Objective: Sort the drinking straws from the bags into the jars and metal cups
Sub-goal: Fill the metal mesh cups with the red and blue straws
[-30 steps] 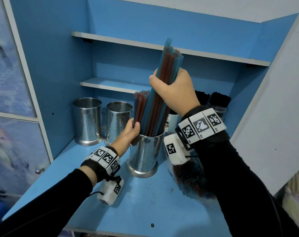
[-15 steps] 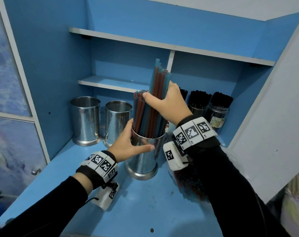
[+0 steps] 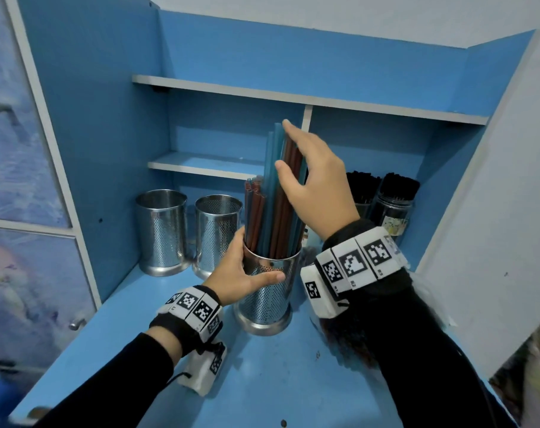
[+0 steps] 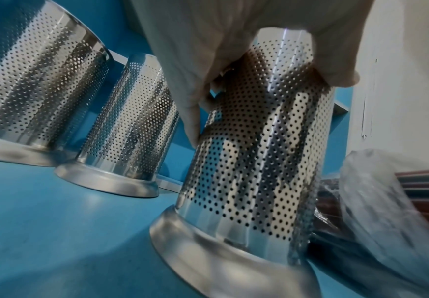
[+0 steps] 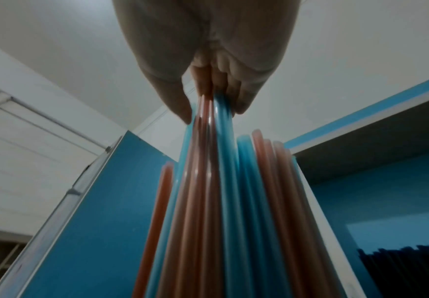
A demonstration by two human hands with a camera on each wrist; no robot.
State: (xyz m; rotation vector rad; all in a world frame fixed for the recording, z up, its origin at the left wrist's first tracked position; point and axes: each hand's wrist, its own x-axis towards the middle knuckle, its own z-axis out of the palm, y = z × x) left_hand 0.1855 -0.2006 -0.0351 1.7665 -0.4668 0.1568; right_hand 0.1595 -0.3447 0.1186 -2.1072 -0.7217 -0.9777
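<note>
A perforated metal cup (image 3: 267, 301) stands on the blue counter, filled with blue and brown straws (image 3: 274, 205). My left hand (image 3: 237, 273) grips the cup's wall just below the rim, thumb across the front; the left wrist view shows the fingers (image 4: 233, 50) wrapped round the cup (image 4: 259, 151). My right hand (image 3: 311, 174) is against the upper part of the tallest straws, fingers stretched out. In the right wrist view the fingertips (image 5: 241, 100) and thumb touch the straw tops (image 5: 221, 201) on either side.
Two empty perforated cups (image 3: 162, 230) (image 3: 216, 230) stand to the left by the cabinet wall. Jars of black straws (image 3: 395, 205) (image 3: 362, 193) are at the back right. A clear bag of straws (image 4: 386, 211) lies right of the held cup, under my right arm. Shelves hang above.
My right hand lowered the straw bundle into the cup and then loosened its grasp, fingers spreading out. My left hand shifted from the straws to the cup's wall.
</note>
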